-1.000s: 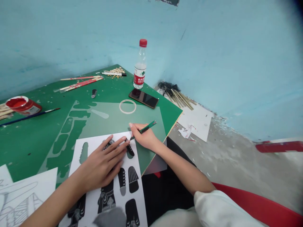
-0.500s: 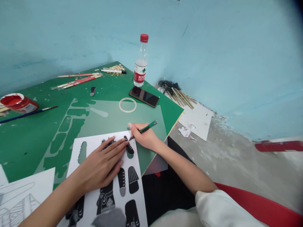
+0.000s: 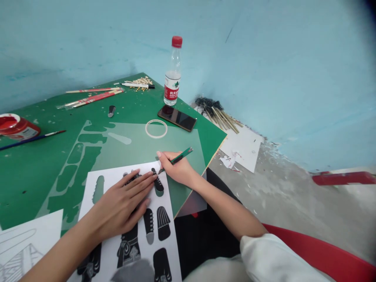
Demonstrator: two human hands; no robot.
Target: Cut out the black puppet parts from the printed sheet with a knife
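Observation:
My left hand point(image 3: 122, 203) lies flat on a white sheet point(image 3: 114, 184) printed with black patterned shapes. Its fingertips touch a small black cut piece point(image 3: 158, 182) with a pale toothed edge. Green shows through an opening just below that piece. Pinched in my right hand point(image 3: 176, 168) is a slim green craft knife point(image 3: 182, 155), its dark tip low beside the black piece at the sheet's upper right corner. Another cut-out opening point(image 3: 98, 188) is in the sheet's upper left. Beneath the sheet lies a translucent plastic sheet point(image 3: 179, 145) with shapes cut out along its left side.
On the green table point(image 3: 88, 111) stand a water bottle point(image 3: 172, 84) and a red paint jar point(image 3: 19, 127). A phone point(image 3: 176, 118), a white ring point(image 3: 156, 129), a paintbrush point(image 3: 35, 140), a marker point(image 3: 137, 85) and wrapped sticks point(image 3: 96, 98) lie about. Bundled sticks point(image 3: 221, 117) rest on the floor.
The whole view has shifted slightly. The black piece seems to have slid a little toward me, covering more of the opening under it. Both hands keep nearly the same pose.

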